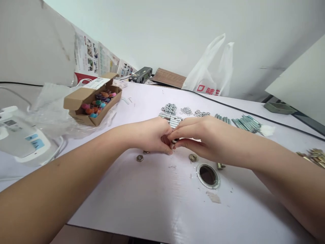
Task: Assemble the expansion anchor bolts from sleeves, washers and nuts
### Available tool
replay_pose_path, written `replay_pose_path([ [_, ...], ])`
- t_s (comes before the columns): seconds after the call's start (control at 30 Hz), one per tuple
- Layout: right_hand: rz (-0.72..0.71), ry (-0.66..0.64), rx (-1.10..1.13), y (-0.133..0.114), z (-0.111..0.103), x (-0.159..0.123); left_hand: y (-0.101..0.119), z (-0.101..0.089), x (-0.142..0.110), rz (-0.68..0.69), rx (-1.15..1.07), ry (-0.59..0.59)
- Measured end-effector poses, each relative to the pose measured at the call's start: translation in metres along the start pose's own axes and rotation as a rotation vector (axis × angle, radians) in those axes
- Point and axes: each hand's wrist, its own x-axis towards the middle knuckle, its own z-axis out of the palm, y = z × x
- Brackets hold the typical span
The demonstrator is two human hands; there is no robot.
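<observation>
My left hand (156,135) and my right hand (200,137) meet over the middle of the table, fingers closed and fingertips together. Between them is a small round metal fastener (175,141), mostly covered by the fingers, so its exact kind is unclear. Just behind the hands lies a row of silver metal rods (175,121). A hex nut (139,158) rests on the table below my left hand, with another small metal piece partly hidden beside it. Under my right hand are a dull metal ring (193,158) and a short bolt (219,166), partly covered by the wrist.
Behind are piled nuts (169,108), small rings (186,110), washers (201,113) and greenish bolts (245,122). Brass-coloured pieces (316,156) lie far right. A round hole's rim (215,184) interrupts the tabletop. Left stand a cardboard box (78,98) of coloured caps and a white device (22,139).
</observation>
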Motion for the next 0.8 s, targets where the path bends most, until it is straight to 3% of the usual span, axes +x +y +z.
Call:
replay_pose_path([
  [0.23,0.128,-0.024,-0.139,-0.005,0.003,0.009,0.007,-0.002,0.000,0.002,0.104,-0.015],
  [0.43,0.059,0.080,-0.276,-0.002,0.009,0.009,0.004,-0.002,0.001,0.000,0.076,0.013],
  [0.7,0.029,0.025,-0.060,-0.007,-0.011,-0.015,0.002,-0.001,0.000,0.001,-0.012,-0.016],
  [0.8,0.110,0.009,0.041,-0.007,-0.009,-0.021,0.002,-0.001,-0.001,-0.015,-0.008,-0.038],
])
